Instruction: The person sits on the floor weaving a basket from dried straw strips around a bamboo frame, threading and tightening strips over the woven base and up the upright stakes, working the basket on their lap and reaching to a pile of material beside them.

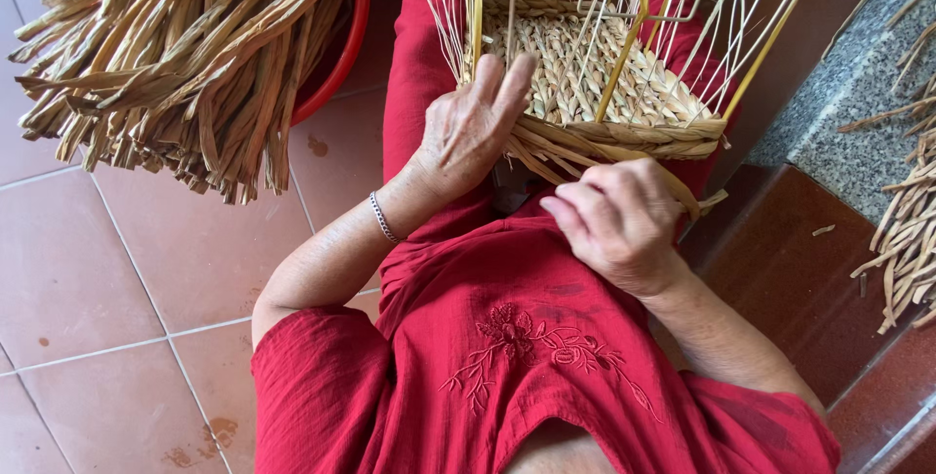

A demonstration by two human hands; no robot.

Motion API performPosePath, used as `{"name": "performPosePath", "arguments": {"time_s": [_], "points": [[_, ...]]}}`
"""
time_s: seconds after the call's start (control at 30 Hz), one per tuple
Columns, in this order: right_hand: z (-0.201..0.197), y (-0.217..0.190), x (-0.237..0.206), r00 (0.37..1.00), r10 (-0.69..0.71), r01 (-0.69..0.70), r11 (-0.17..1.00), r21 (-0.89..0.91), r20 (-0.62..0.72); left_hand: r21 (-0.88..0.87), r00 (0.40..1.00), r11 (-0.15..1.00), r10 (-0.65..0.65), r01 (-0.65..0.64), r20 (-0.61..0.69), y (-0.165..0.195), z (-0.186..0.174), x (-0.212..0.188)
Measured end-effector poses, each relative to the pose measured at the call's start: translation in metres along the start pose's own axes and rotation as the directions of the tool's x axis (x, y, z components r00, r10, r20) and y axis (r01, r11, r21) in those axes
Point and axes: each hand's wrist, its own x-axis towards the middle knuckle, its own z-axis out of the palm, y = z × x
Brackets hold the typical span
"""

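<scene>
Seated over a floor of pale pink square tiles [127,269], marked with a few brownish stains near the lower edge; crossed by thin grey grout lines. Bordered on the right by a speckled grey stone ledge [858,84], with a darker red-brown glossy step [780,279] below it. Strewn across that ledge: loose dried tan straw strips [907,230], and one short scrap lying alone on the step.

Filled at upper left with a thick bundle of flat dried tan reed strands [185,55], spilling out of a round red plastic tub [346,55] and hanging over its rim above the tiles.

Rested on a lap in red cloth [419,74]: a half-woven straw basket on a yellow metal frame [604,74], with thin pale uprights rising from its braided base to the frame's top bar (upper part cut off by the picture's edge).

Laid against the basket's near-left corner: the left hand [473,128], fingers extended and released, pressed flat on the weave, a silver bracelet [382,217] at the wrist. Held just below the basket's near rim: the right hand [619,220], fingers curled and clenched around a flat tan strand [682,191] running into the wall of the basket.
</scene>
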Motion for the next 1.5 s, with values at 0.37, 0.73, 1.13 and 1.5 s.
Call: {"name": "performPosePath", "arguments": {"time_s": [0.37, 0.73, 1.13, 1.5], "points": [[0.032, 0.014, -0.006, 0.981, 0.120, -0.122, 0.993, 0.002, 0.154, -0.473, 0.998, 0.879, 0.065, -0.063, -0.013, -0.007, -0.030, -0.004], [-0.015, 0.036, 0.020, 0.949, 0.206, -0.210, 0.978, -0.010, 0.239, -0.336, 0.968, 0.939, 0.144, -0.070, 0.203, 0.001, -0.037, 0.003], [0.016, 0.025, 0.018, 0.937, 0.174, -0.203, 0.977, 0.066, 0.304, -0.349, 0.973, 0.928, 0.188, -0.130, 0.137, -0.005, -0.034, 0.003], [-0.036, 0.042, 0.069, 1.000, 0.005, -0.007, 0.992, 0.128, 0.015, -0.292, 0.994, 0.956, 0.061, -0.033, 0.087, 0.003, -0.015, 0.007]]}}
